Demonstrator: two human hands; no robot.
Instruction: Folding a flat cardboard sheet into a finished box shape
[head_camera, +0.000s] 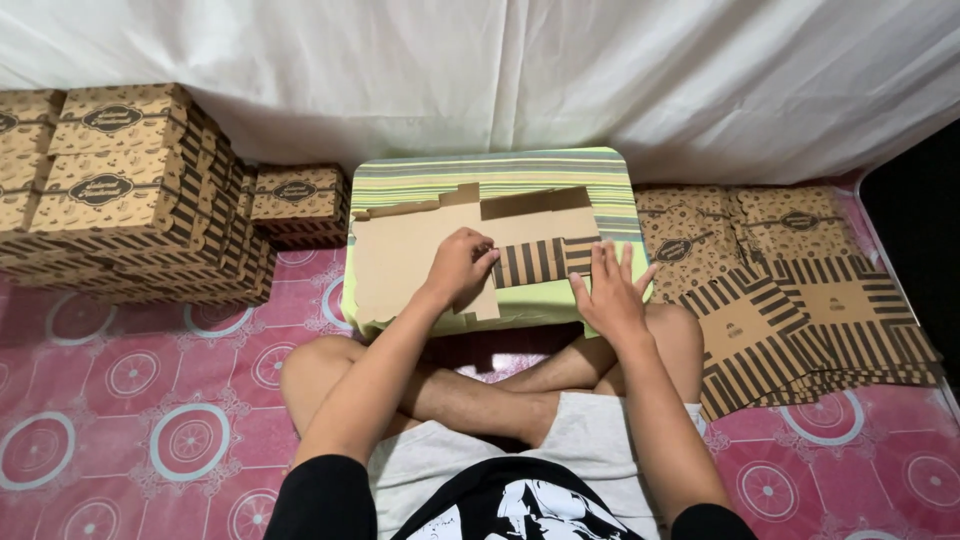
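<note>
White cloth backdrop fills the top of the view. Pink patterned floor mat covers the ground; the person sits cross-legged on it.

Left side: tall stack of assembled brown boxes with striped sides, several rows deep. One lone assembled box stands just beside the stack, near the table's left edge.

Right side: fanned pile of flat box blanks lying on the mat, printed side up, striped flaps showing.

Centre: small low table with a green striped top, directly in front of the knees.

On the table: one flat cardboard blank, plain brown side up, covering most of the top. A striped flap is folded over near its right end.

Left hand rests on the blank, fingers curled and pinching the left edge of the striped flap.

Right hand lies flat, fingers spread, holding nothing; palm pressing down at the table's right front edge, just beside the striped flap.
</note>
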